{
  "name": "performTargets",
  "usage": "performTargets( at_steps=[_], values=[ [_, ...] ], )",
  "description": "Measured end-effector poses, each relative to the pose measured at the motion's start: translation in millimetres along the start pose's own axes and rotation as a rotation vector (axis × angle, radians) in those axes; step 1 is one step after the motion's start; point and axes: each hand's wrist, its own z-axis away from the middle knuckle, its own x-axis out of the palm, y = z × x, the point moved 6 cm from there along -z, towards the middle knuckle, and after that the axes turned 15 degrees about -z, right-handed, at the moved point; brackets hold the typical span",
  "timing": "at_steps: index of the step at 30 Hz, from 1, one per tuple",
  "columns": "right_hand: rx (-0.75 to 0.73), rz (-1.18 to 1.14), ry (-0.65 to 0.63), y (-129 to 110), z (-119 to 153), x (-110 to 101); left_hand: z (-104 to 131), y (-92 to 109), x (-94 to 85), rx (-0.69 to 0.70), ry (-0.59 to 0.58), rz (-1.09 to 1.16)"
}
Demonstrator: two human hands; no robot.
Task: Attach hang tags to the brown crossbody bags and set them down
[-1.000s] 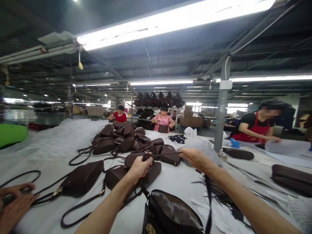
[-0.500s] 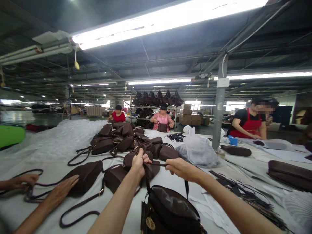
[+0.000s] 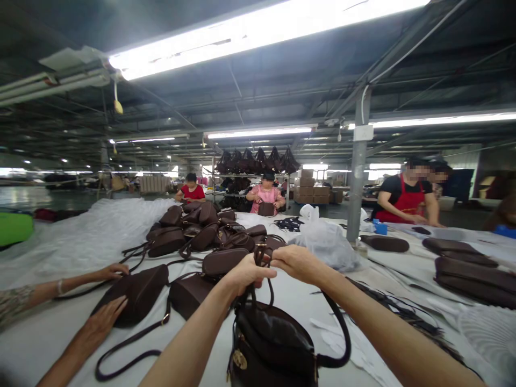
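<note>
Left hand [image 3: 248, 273] and right hand [image 3: 297, 262] gripping strap [image 3: 261, 250] above dark brown handbag [image 3: 276, 336], lower centre; strap handling looks unfinished. More handbags [image 3: 207, 213] piled on desk [image 3: 297, 296], centre-left.

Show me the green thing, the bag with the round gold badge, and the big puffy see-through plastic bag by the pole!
Green thing [image 3: 15, 228]: head view, its bright front.
Bag with the gold badge [image 3: 274, 333]: head view, its dark body.
See-through plastic bag [image 3: 327, 244]: head view, its crinkly middle.

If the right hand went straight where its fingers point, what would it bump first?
Probably the brown strap bunched at the left hand, right by the fingertips of the right hand, though depth is unclear.
</note>
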Motion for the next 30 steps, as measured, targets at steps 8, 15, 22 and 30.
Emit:
performTargets(
  at_steps=[8, 15, 22, 30],
  values=[
    [0.033, 0.094, 0.094, -2, 12, -11, 2, 1, 0.8, -0.094, -0.115, -0.259],
    [-0.139, 0.355, -0.155, -19, 13, 3, -6, 0, 14.1, -0.083, -0.162, -0.365],
    [-0.114, 0.343, -0.18, 0, 15, 0, 5, 3, 18.6, -0.049, -0.284, -0.3],
    [0.235, -0.111, -0.133, 78, 40, -4, 10, -30, 14.0, -0.165, -0.137, 0.034]
  ],
)
